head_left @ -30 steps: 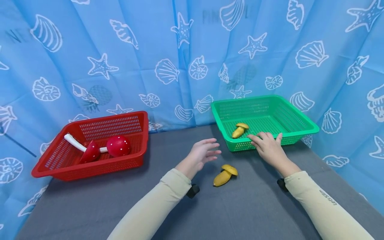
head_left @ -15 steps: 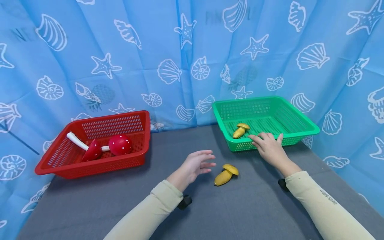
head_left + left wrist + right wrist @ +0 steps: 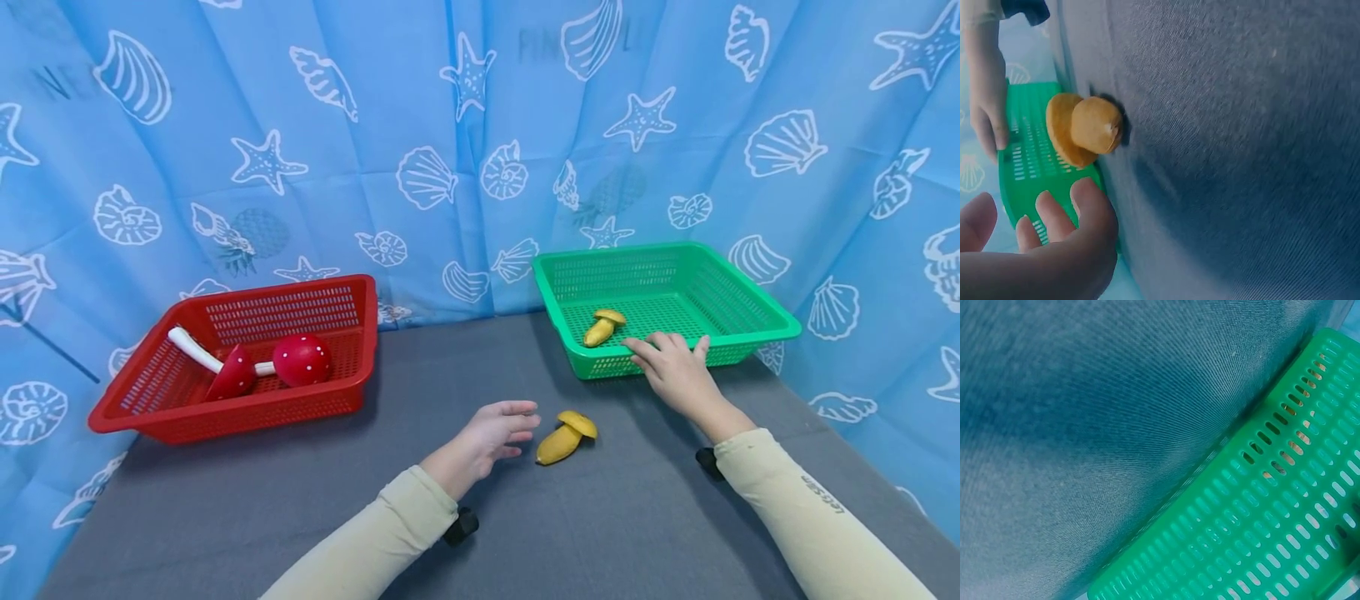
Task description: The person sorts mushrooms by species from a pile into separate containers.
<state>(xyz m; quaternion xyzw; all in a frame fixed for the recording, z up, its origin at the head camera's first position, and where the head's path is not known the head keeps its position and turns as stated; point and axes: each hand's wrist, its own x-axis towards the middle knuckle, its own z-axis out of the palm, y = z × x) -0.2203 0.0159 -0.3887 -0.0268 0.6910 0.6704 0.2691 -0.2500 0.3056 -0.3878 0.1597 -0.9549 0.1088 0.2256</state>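
A yellow toy mushroom lies on the grey cloth, its cap toward the right. Just left of it, my left hand hovers with loosely bent fingers that hold nothing. The left wrist view has the same mushroom just beyond the fingertips. My right hand rests at the front rim of the green basket, fingers relaxed over the edge. Inside that basket, near its left front corner, sits a second yellow mushroom. The right wrist view is filled by the basket's slotted wall and cloth; the hand's fingers are hidden there.
At the left stands a red basket holding two red mushrooms with white dots and white stems. Behind the table hangs a blue curtain printed with shells and starfish.
My left hand has moved left and down, away from the mushroom on the cloth, then nearly stopped. The right hand has stayed at the green basket's rim. The view has shifted slightly.
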